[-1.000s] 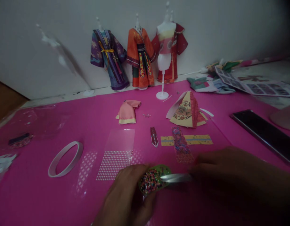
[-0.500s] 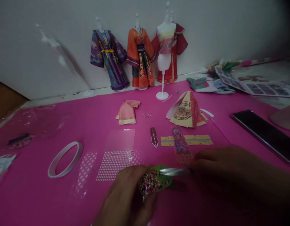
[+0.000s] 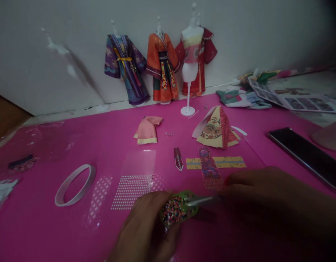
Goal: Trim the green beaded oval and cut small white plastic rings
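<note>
Down at the near edge of the pink mat [image 3: 75,145] our left hand [image 3: 146,233] grips a small green dish of beads [image 3: 177,211], while our right hand [image 3: 266,203] pinches metal tweezers [image 3: 199,199] whose tips reach into the dish, though in this dim light we cannot tell whether they carry a bead. Beyond the dish on the mat lie a dotted clear sheet [image 3: 135,180], a white ring [image 3: 75,183] to its left, a patterned paper strip [image 3: 208,169], a folded paper skirt [image 3: 215,127] and a dark phone [image 3: 304,154] far right; past them three dressed mannequins [image 3: 162,62] stand against the white wall [image 3: 266,36].
</note>
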Motion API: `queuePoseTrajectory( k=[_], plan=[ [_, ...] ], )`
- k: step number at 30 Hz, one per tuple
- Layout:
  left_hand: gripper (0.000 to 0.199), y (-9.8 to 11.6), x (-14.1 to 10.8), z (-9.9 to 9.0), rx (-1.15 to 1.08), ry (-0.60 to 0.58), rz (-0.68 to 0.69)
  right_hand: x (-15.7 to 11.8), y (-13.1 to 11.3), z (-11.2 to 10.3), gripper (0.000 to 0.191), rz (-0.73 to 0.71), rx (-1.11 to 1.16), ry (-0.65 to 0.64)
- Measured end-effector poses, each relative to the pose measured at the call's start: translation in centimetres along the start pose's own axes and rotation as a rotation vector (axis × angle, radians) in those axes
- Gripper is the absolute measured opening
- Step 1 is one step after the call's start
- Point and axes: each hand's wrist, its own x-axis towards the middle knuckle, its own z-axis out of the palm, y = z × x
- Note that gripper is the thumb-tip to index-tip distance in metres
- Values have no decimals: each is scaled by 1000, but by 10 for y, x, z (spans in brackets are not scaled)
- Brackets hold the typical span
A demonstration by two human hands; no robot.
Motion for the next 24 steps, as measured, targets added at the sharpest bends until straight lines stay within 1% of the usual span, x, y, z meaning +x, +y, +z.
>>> queuePoseTrajectory(
  k=[3, 8, 13, 17, 21, 24],
  plan=[
    [46, 3, 2, 0, 14, -7, -6, 1, 0, 1, 37, -38, 85, -86],
    [44, 4, 2, 2, 24, 11, -23, 0, -3, 1, 36, -29, 102, -147],
    [44, 1, 0, 2, 51, -6, -8, -2, -6, -2, 39, -18, 117, -136],
    [44, 0, 0, 1, 56, 0, -1, -1, -4, 0, 36, -34, 109, -118],
    [43, 2, 2, 2, 45, 9, 3, 1, -2, -1, 34, -29, 113, -147],
    [42, 3, 3, 3, 32, 14, 1, 2, -5, -1, 35, -17, 91, -136]
  ],
)
